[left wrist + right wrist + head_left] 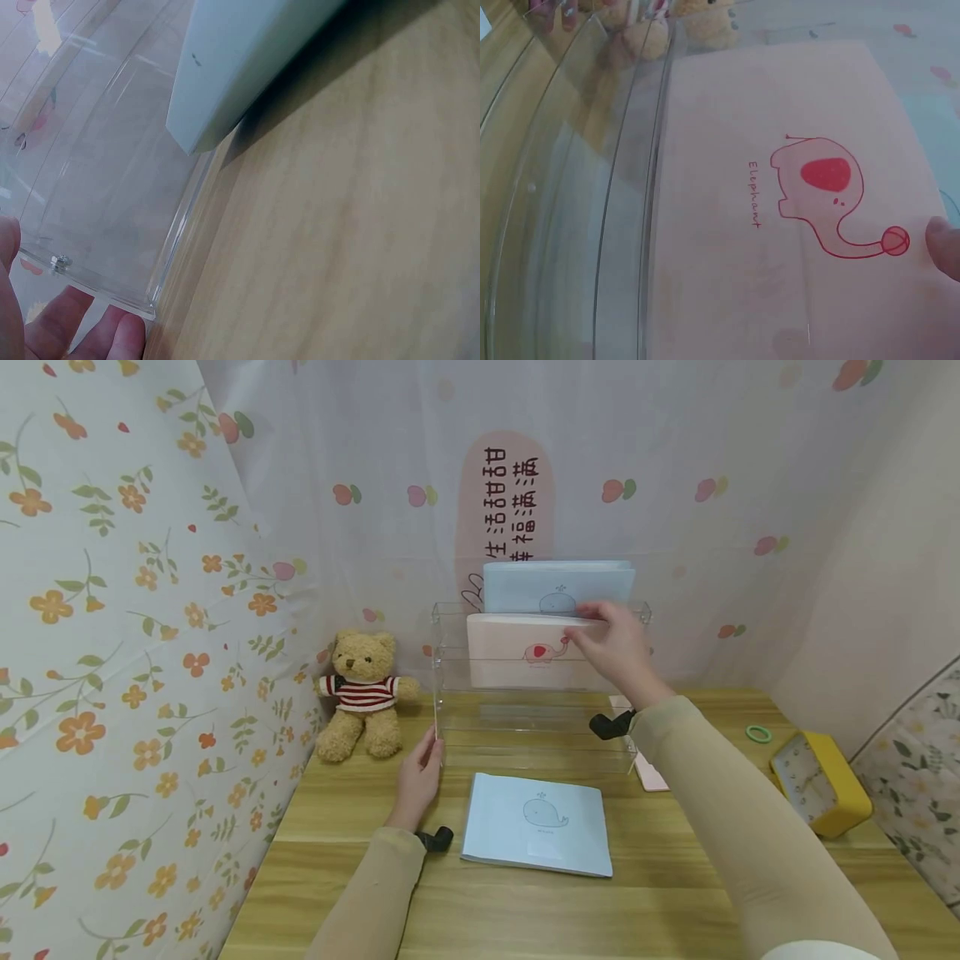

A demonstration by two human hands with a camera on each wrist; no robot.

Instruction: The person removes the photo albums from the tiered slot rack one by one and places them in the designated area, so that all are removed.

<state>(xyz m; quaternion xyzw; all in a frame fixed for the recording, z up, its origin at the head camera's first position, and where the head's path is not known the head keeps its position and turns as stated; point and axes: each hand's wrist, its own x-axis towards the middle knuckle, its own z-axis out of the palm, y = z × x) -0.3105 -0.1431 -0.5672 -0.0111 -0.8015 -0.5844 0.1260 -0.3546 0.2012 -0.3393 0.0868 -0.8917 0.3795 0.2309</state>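
A clear acrylic tiered rack (525, 722) stands on the wooden desk (450, 902). A pink elephant notebook (517, 652) stands upright in its middle tier, and a blue whale notebook (555, 585) stands in the back tier. My right hand (611, 643) pinches the pink notebook's top right edge; in the right wrist view a fingertip (945, 244) lies on the pink cover (780, 225). With straight fingers, my left hand (420, 772) touches the rack's front left edge, and these fingers (97, 330) show by the rack's corner (150, 307). A second blue whale notebook (536, 822) lies flat in front of the rack.
A teddy bear (363, 693) in a striped shirt sits left of the rack, against the flowered curtain. A yellow clock (821, 781) and a green ring (758, 733) lie at the right. A pink flat item (651, 772) lies partly hidden behind my right arm.
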